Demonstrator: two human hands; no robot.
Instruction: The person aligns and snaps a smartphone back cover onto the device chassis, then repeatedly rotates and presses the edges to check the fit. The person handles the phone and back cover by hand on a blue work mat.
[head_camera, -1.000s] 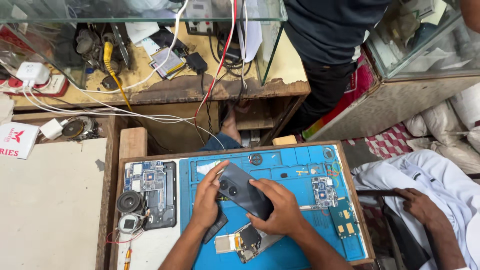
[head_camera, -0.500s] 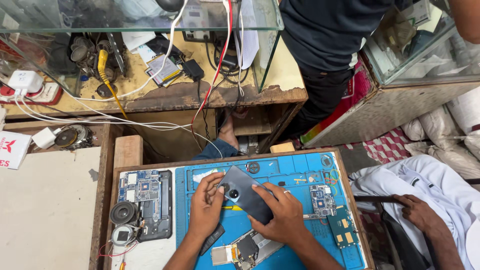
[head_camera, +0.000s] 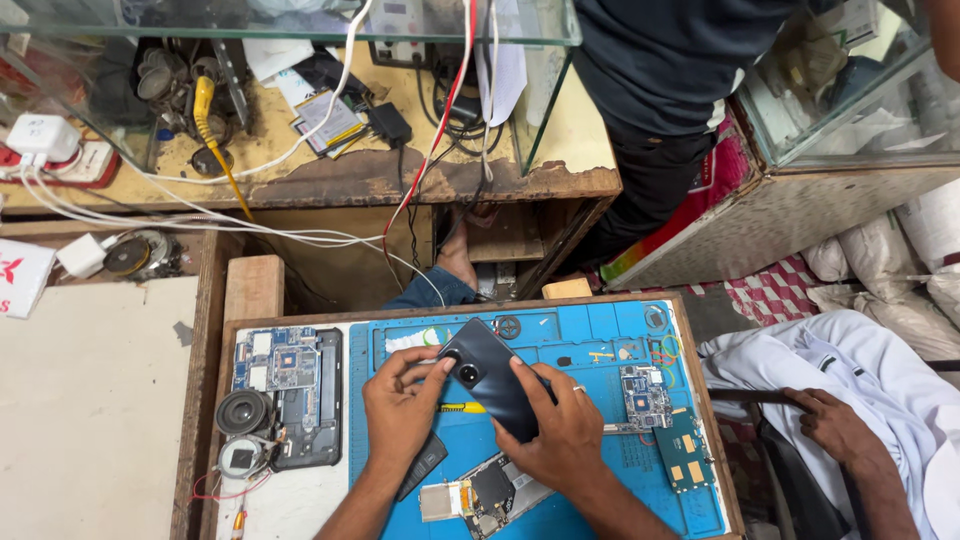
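Head view, low centre of the frame: both hands grip a dark phone (head_camera: 492, 378) lying camera-side up and slanted over the blue mat (head_camera: 600, 335). Left hand (head_camera: 400, 412) comes up from the bottom edge, wrist straight, thumb and forefinger pinching the phone's upper left end by its lenses. Right hand (head_camera: 562, 435) lies palm-down over the lower end, fingers curled onto it, forefinger stretched along the back.
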